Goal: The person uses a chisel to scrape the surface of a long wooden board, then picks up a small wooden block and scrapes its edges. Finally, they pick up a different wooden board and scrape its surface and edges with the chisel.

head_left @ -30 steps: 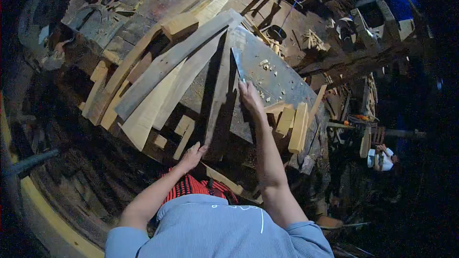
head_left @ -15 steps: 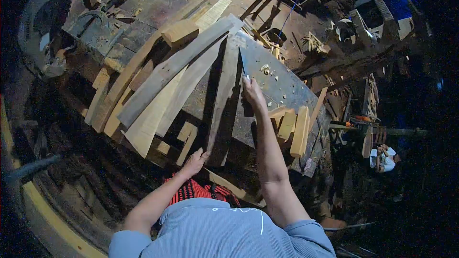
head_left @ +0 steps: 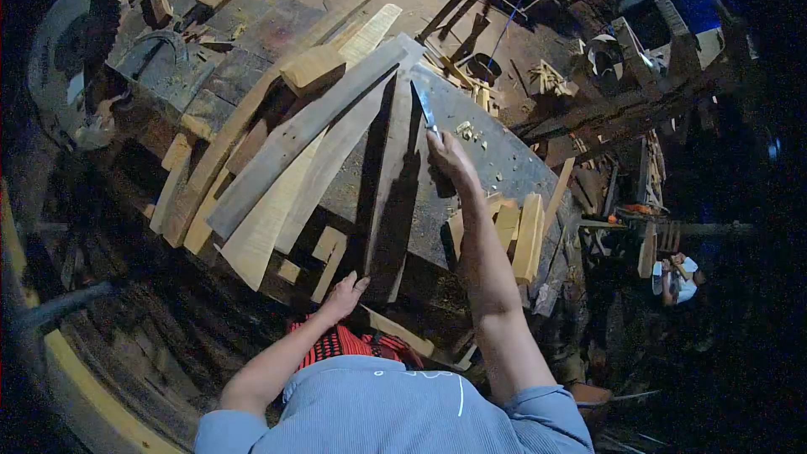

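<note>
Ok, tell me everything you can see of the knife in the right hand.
The knife has a slim, shiny blade, bluish-grey like metal, narrowing to its far tip. The right hand grips the handle and hides most of it; a pale bit shows at the front. The blade points away from the body, slightly left, over the table and beside the long board. Whether it touches the board can't be told.
</note>
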`<state>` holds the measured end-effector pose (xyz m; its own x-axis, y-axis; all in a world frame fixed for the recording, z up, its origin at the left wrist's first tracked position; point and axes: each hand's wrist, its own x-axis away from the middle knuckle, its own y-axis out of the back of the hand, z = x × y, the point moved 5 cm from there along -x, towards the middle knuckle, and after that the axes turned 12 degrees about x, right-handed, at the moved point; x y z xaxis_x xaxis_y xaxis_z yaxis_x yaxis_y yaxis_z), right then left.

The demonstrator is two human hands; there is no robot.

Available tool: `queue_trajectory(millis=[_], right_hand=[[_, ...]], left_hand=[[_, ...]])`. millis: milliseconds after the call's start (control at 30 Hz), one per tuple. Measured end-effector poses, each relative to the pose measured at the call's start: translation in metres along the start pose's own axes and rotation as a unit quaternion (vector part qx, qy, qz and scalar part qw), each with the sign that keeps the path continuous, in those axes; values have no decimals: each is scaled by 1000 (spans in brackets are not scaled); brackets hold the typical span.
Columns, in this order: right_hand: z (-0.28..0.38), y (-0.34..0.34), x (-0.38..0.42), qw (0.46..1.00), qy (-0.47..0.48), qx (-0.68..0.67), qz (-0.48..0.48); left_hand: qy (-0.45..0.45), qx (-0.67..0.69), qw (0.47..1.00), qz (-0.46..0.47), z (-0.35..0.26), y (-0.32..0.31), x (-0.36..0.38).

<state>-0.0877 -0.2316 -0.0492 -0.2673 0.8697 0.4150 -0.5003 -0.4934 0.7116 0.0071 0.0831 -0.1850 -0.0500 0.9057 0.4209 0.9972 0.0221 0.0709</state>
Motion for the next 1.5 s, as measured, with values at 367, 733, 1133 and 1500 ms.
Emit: queue_trajectory(millis=[367, 733, 1133, 1500], right_hand=[[-7, -28, 57, 997, 23, 76, -16], [4, -19, 23, 993, 55, 94, -44], [5, -13, 36, 993, 72, 88, -44], [-98, -53, 253, 986, -89, -112, -87]], left_hand=[[72, -30, 996, 49, -7, 1, 2], [77, -28, 996, 38, 2, 1, 6], [-26, 20, 999, 12, -33, 2, -6], [-105, -50, 974, -194, -46, -14, -47]])
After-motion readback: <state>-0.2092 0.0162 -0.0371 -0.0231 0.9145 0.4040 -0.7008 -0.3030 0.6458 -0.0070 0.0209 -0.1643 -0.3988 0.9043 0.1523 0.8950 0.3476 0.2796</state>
